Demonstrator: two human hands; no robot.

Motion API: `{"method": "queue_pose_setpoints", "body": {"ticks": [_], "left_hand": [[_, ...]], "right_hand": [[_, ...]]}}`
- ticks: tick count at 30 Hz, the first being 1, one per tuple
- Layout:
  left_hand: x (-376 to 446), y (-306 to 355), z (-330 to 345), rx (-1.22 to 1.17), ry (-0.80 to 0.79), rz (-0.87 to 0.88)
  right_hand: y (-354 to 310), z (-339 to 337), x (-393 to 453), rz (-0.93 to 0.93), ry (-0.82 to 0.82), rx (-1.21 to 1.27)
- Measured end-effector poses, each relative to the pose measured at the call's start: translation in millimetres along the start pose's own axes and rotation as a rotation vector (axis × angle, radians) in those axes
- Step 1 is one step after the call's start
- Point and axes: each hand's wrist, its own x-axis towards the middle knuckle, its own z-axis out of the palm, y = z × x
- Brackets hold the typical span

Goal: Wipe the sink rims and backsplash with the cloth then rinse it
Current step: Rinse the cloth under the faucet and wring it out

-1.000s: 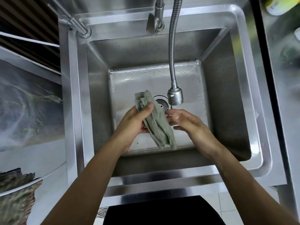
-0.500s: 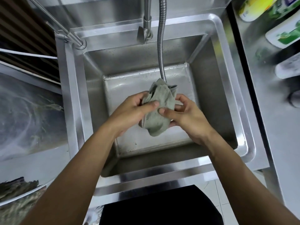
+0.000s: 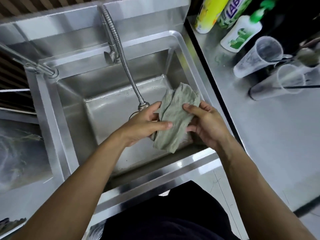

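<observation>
Both hands are gripping one bunched grey-green cloth point(image 3: 174, 118) over the stainless steel sink point(image 3: 187, 54), the left hand point(image 3: 143, 126) and right hand point(image 3: 206, 122) pinching opposite sides, its long axis running from near-left to far-right. Beyond the grip, a bottle point(image 3: 232, 13) is reading "LAB", beside two clear plastic cups point(image 3: 259, 56)

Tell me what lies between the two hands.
In the head view, only the grey-green cloth lies between the left hand and right hand; both hold it over the sink basin.
</observation>
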Motion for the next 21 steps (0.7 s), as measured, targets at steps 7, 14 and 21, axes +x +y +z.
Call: {"method": "queue_pose_setpoints", "body": {"ticks": [7,14,21], "left_hand": [[35.1,24.2,108.9,-0.105,0.016,-0.06],[73.8,7.9,267.1,-0.164,0.029,-0.099],[102.4,-58.0,378.2,-0.19,0.123,-0.286]], "right_hand": [[-36.5,-95.9,-30.5,-0.095,0.117,-0.085],[-47.9,-246.9,-68.1,-0.038,0.105,-0.14],[-20.8,-354.2,-58.2,0.113,0.015,-0.369]]}}
